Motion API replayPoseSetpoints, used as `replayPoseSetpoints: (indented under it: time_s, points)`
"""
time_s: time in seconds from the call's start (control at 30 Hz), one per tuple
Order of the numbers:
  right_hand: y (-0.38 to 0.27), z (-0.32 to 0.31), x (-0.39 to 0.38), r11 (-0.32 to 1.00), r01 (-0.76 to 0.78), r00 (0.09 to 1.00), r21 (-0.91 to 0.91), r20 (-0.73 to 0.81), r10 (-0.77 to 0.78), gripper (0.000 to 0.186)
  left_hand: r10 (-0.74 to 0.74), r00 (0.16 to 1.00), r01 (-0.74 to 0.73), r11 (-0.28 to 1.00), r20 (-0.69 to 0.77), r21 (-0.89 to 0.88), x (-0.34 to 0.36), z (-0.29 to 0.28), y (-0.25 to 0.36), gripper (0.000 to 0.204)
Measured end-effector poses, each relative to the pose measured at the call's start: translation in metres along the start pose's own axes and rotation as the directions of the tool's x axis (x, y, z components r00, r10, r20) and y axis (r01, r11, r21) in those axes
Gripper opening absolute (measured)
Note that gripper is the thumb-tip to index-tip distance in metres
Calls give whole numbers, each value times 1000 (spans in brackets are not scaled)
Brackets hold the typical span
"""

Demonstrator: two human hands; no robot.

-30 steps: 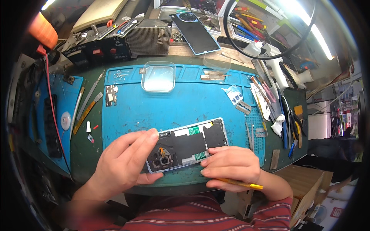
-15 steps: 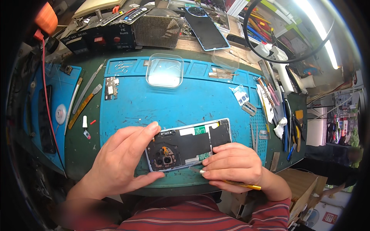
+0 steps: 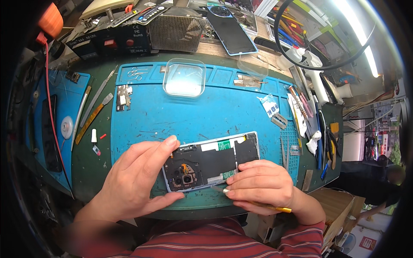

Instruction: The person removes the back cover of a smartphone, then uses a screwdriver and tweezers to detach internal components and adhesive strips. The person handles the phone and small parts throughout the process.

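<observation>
A phone [image 3: 215, 163] with its back cover off lies slightly tilted on the blue work mat, its camera module at the left end. My left hand [image 3: 140, 172] grips that end, index finger at the far edge and thumb at the near edge. In my right hand [image 3: 262, 185] is a slim tool with a yellow handle [image 3: 279, 209], held between thumb and fingers. Its thin tip points left along the phone's near long edge; whether it touches the edge, I cannot tell. The right fingers rest over the phone's near right corner.
Behind the phone on the blue mat [image 3: 163, 118] stands a clear plastic box [image 3: 185, 79]. A razor blade [image 3: 279, 121] lies to the right, with pliers [image 3: 330, 148] and other tools beyond. Knives and a white cap [image 3: 94, 136] are at left. Another phone [image 3: 231, 32] lies on the back shelf.
Both hands keep nearly the same hold. The tool's thin tip shows a little more plainly by the phone's near edge, and the whole view has shifted very slightly.
</observation>
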State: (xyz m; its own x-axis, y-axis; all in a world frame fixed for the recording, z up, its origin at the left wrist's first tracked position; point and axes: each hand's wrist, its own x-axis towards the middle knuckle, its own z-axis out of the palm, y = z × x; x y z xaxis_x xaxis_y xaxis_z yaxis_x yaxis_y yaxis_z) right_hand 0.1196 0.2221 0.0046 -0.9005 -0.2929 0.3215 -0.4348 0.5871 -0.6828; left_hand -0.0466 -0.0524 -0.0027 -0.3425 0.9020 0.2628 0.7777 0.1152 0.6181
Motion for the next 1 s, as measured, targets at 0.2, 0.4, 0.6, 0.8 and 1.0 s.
replayPoseSetpoints:
  time_s: [0.2,0.4,0.6,0.8,1.0]
  points:
    - [0,0,-1,1000,1,1000,1,-2,-1,23,0,1000,0,1000,-5,-4,0,0,0,104]
    - [0,-3,2,999,-33,999,36,19,33,23,-3,1000,3,1000,1,2,0,0,0,103]
    - [-5,-14,17,989,-123,989,82,89,116,21,-13,1000,13,1000,-5,-5,0,1,1,103]
    - [-4,-21,26,979,-159,981,130,131,142,20,-18,1000,18,1000,-3,-10,1,0,1,103]
    - [-4,-27,33,964,-213,964,157,195,181,18,-16,1000,16,1000,-8,-4,1,1,2,105]
